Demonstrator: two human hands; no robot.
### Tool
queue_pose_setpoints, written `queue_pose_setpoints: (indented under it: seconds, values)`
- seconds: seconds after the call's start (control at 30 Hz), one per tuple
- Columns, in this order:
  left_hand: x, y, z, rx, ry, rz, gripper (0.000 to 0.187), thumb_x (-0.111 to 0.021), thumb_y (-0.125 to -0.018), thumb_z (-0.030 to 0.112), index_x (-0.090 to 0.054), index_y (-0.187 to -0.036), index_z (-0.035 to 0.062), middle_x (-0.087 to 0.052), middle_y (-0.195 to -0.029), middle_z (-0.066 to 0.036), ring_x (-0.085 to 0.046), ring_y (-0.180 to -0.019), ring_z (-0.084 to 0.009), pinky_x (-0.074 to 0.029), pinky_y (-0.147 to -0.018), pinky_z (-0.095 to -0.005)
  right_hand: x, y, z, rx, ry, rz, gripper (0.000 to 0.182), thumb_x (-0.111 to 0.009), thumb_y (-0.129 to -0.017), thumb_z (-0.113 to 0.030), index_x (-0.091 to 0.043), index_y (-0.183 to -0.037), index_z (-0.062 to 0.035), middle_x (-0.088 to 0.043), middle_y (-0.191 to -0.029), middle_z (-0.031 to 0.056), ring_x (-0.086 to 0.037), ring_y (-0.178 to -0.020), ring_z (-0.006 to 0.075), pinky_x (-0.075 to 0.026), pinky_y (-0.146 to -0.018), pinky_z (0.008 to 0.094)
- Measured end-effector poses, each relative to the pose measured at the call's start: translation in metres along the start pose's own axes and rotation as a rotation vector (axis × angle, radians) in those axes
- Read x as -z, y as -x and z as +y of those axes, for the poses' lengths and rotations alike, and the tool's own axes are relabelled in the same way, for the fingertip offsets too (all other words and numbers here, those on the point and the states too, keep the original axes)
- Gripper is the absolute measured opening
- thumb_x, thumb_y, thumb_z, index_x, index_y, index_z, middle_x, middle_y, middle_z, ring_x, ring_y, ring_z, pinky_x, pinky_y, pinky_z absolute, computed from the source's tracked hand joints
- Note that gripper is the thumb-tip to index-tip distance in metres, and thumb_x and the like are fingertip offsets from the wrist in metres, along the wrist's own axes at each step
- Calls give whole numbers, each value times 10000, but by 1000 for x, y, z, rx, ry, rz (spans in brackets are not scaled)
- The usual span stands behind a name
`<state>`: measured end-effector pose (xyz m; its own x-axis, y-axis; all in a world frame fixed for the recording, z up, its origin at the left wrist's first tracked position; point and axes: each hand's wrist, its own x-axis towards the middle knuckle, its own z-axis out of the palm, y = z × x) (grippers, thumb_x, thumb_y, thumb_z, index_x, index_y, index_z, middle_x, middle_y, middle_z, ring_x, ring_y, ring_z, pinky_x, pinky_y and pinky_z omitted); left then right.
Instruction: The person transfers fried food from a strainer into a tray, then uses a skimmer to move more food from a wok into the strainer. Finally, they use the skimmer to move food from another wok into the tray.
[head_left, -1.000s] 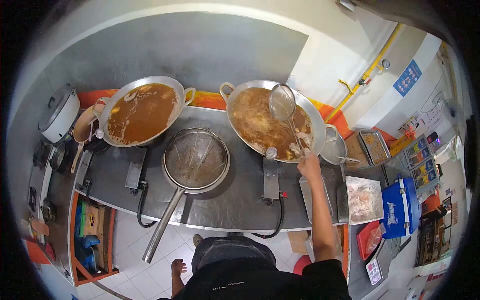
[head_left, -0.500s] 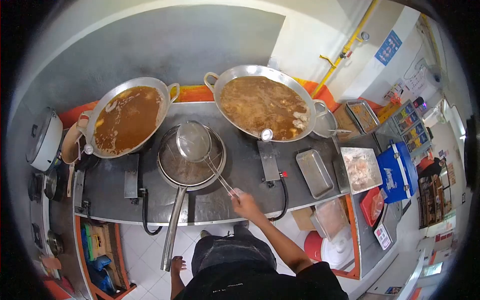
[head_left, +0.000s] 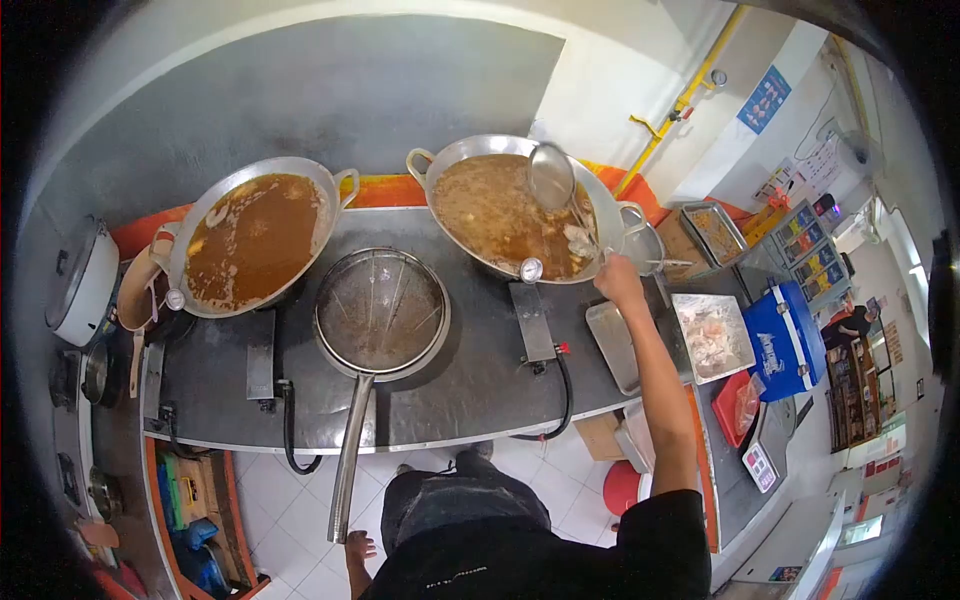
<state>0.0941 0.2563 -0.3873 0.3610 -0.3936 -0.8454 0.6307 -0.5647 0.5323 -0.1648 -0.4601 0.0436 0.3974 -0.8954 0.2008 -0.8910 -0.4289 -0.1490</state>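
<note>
My right hand (head_left: 621, 279) is closed round the wire handle of a skimmer (head_left: 551, 176). The skimmer's round mesh head hangs over the far side of the right-hand wok (head_left: 470, 236), where brown oil bubbles around pieces of food. Pale battered pieces (head_left: 579, 240) float by the wok's right side, close under the skimmer's handle. Down beside my body, my left hand (head_left: 359, 546) hangs with its fingers apart and nothing in it. It is nearest to the end of the long handle of a large strainer (head_left: 381, 352), which rests over a round pan on the counter.
A second wok (head_left: 183, 262) of brown oil stands at the left. Thermometer dials sit at both wok rims. To the right are an oblong metal pan (head_left: 613, 349), a tray of floured pieces (head_left: 712, 340), a blue cooler (head_left: 787, 342) and a red tray (head_left: 733, 408). Gas hoses run along the counter's front.
My right hand has carried the skimmer from above the large strainer over to the right-hand wok. My left hand stays low by my side.
</note>
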Motion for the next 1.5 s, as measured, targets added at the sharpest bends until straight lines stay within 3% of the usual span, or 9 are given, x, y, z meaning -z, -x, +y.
queue_pose_setpoints:
  seconds: [0.1, 0.17, 0.2, 0.3, 0.43, 0.53, 1.0, 1.2, 1.5]
  values:
    - [20, -32, -37, -403, -337, -278, 355, -371, -899, 385, -561, -1067, 136, -588, -968, -199, -560, -814, -419, -474, -660, -627, -9, -25, 6, 69, 109, -35, 204, -578, -761, -145, -634, -811, 44, -624, -828, 282, -616, -817, 433, -495, -738, 478]
    - [-5, -31, -18, 7, -134, -26, 433, -358, -874, 469, -563, -1072, 142, -587, -953, -202, -549, -792, -422, -461, -662, -636, -32, -45, 13, 395, 189, -309, 204, -542, -767, -140, -625, -789, 44, -633, -806, 279, -641, -733, 403, -512, -618, 460]
    - [-9, -34, -15, 45, -39, 31, 403, -380, -873, 443, -563, -1068, 142, -590, -920, -193, -551, -755, -412, -473, -646, -619, -25, -44, 4, -73, -196, -526, 187, -486, -823, -135, -615, -816, 0, -597, -629, 136, -575, -485, 248, -427, -390, 370]
    - [-29, -23, 3, 81, 90, 145, 321, -455, -873, 363, -553, -1083, 141, -600, -882, -178, -566, -689, -387, -503, -595, -570, 1, -60, 18, -319, -660, -975, 165, -520, -819, -150, -610, -893, -34, -451, -594, -22, -362, -400, 53, -267, -310, 226]
    - [-59, -12, -1, 18, -5, 230, 366, -527, -857, 367, -531, -1123, 116, -615, -892, -172, -584, -700, -345, -518, -543, -510, -17, -71, 23, -333, -902, -1132, 151, -508, -900, -156, -580, -947, -32, -354, -567, -72, -256, -389, 10, -188, -304, 191]
    - [-58, -5, -20, -110, 319, -145, 382, -539, -838, 411, -548, -1089, 124, -627, -862, -160, -595, -659, -325, -524, -553, -491, -32, -71, 16, -242, -998, -1051, 171, -516, -924, -190, -571, -971, -35, -355, -579, -76, -252, -393, 2, -181, -304, 182]
    - [-100, -2, -30, -55, 160, 156, 417, -447, -869, 473, -540, -1099, 139, -621, -894, -181, -615, -695, -340, -536, -554, -494, -14, -74, 21, -235, -849, -742, 185, -594, -823, -214, -602, -843, -30, -478, -583, -15, -361, -374, 67, -276, -320, 244]
    - [-125, 14, -16, -76, -63, 162, 267, -522, -878, 248, -524, -1105, 108, -620, -881, -172, -609, -685, -324, -545, -563, -476, -28, -64, 29, 254, -38, -140, 245, -591, -721, -154, -627, -810, 71, -610, -847, 304, -596, -859, 444, -476, -759, 491]
    - [-108, 9, -34, -213, 261, 14, 292, -459, -915, 302, -527, -1110, 95, -624, -869, -178, -608, -636, -322, -539, -518, -491, -22, -21, 21, 140, -93, 89, 143, -538, -797, -98, -612, -812, 24, -613, -754, 249, -615, -755, 399, -465, -681, 490]
